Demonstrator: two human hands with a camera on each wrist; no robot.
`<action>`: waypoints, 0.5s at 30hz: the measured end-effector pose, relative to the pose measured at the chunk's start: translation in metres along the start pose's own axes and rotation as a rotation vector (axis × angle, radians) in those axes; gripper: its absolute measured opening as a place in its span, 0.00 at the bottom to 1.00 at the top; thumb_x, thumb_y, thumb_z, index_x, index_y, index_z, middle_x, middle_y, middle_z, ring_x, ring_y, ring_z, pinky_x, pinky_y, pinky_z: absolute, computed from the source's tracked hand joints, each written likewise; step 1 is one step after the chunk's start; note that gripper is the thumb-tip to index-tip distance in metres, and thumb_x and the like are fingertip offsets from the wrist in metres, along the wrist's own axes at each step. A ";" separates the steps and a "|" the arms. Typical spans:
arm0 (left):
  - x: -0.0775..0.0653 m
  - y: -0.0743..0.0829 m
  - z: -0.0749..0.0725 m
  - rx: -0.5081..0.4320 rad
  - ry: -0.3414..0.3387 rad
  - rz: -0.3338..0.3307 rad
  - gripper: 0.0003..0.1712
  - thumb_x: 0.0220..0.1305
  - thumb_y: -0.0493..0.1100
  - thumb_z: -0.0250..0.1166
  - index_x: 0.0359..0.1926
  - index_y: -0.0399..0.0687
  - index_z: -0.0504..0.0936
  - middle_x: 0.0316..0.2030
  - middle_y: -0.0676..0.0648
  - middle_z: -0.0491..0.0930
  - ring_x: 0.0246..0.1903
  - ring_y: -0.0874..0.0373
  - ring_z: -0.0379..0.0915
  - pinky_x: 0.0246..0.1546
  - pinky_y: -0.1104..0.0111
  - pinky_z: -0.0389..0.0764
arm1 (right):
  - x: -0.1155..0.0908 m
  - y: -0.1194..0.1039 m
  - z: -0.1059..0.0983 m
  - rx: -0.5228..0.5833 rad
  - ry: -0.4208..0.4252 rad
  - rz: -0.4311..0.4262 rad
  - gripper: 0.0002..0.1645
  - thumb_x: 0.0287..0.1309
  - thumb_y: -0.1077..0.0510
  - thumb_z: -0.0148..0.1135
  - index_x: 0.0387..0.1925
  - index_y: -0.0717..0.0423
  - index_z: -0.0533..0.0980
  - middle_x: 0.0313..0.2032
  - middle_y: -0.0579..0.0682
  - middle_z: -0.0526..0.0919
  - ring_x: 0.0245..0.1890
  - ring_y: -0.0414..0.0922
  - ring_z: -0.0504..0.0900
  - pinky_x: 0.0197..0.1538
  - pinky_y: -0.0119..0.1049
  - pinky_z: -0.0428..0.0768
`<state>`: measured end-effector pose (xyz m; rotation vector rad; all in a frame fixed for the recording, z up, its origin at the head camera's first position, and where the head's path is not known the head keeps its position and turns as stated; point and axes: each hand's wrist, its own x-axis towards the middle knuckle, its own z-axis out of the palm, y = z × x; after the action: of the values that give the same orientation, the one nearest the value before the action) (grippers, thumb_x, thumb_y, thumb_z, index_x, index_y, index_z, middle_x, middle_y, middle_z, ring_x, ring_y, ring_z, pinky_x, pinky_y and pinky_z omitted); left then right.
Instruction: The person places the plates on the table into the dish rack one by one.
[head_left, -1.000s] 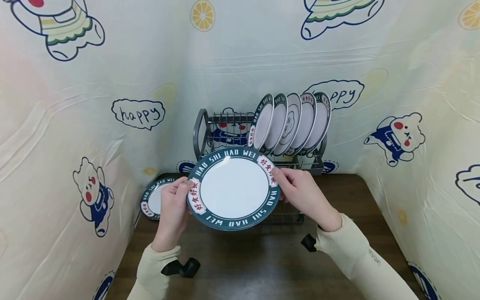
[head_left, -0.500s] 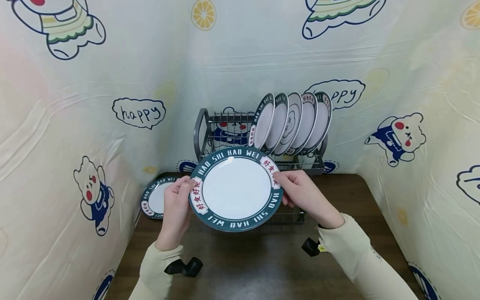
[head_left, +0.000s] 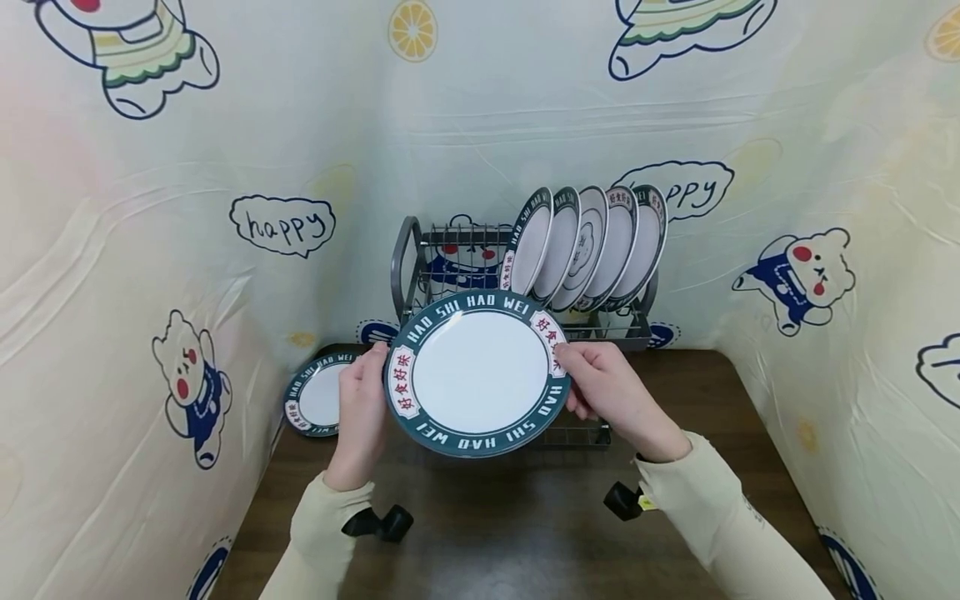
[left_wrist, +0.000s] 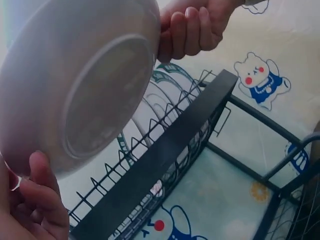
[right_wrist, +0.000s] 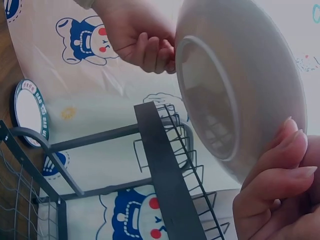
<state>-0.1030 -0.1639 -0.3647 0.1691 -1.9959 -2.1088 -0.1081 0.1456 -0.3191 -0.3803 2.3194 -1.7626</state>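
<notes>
A white plate (head_left: pixel 480 375) with a green lettered rim is held up between both hands, its face tilted toward the head camera. My left hand (head_left: pixel 362 408) grips the rim at its left side, and my right hand (head_left: pixel 611 392) pinches the opposite side, thumb over the front. From below, the wrist views show the plate's plain underside (left_wrist: pixel 110 95) and the curled fingers of the left hand (left_wrist: pixel 40 205) and right hand (right_wrist: pixel 275 190) at its edge. Just behind the plate stands a dark two-tier dish rack (head_left: pixel 406 258), partly hidden by it.
Several similar plates (head_left: pixel 647 250) stand on edge in the right part of the rack's upper tier; bare wire slots (head_left: pixel 468 237) show at its left. Another green-rimmed plate (head_left: pixel 318 398) lies on the brown table (head_left: pixel 495 533) at left. Printed cloth (head_left: pixel 465 142) surrounds the table.
The plate has shifted slightly right in the head view. My left hand has moved right with it, and its thumb no longer lies over the plate's front. My right hand keeps its pinch.
</notes>
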 end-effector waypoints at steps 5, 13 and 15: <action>0.014 -0.005 0.000 0.061 -0.026 0.012 0.26 0.81 0.56 0.51 0.35 0.42 0.82 0.23 0.50 0.78 0.23 0.57 0.72 0.25 0.72 0.73 | -0.002 -0.003 -0.006 -0.003 0.025 -0.010 0.23 0.80 0.52 0.49 0.34 0.65 0.79 0.18 0.52 0.78 0.15 0.43 0.73 0.18 0.31 0.71; 0.040 -0.018 0.001 0.108 -0.010 0.038 0.22 0.79 0.56 0.56 0.33 0.44 0.79 0.20 0.51 0.71 0.17 0.59 0.66 0.18 0.73 0.67 | -0.004 -0.016 -0.019 -0.014 0.064 -0.026 0.24 0.80 0.52 0.48 0.32 0.64 0.78 0.18 0.53 0.77 0.15 0.44 0.73 0.18 0.32 0.72; 0.044 -0.021 0.002 0.108 0.002 0.051 0.20 0.79 0.55 0.57 0.36 0.44 0.79 0.21 0.51 0.73 0.17 0.60 0.67 0.19 0.74 0.70 | -0.003 -0.020 -0.022 -0.026 0.075 -0.038 0.24 0.80 0.52 0.48 0.31 0.64 0.78 0.18 0.54 0.77 0.15 0.45 0.73 0.19 0.32 0.72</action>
<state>-0.1477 -0.1718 -0.3817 0.1376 -2.0912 -1.9706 -0.1107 0.1617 -0.2939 -0.3709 2.4040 -1.7950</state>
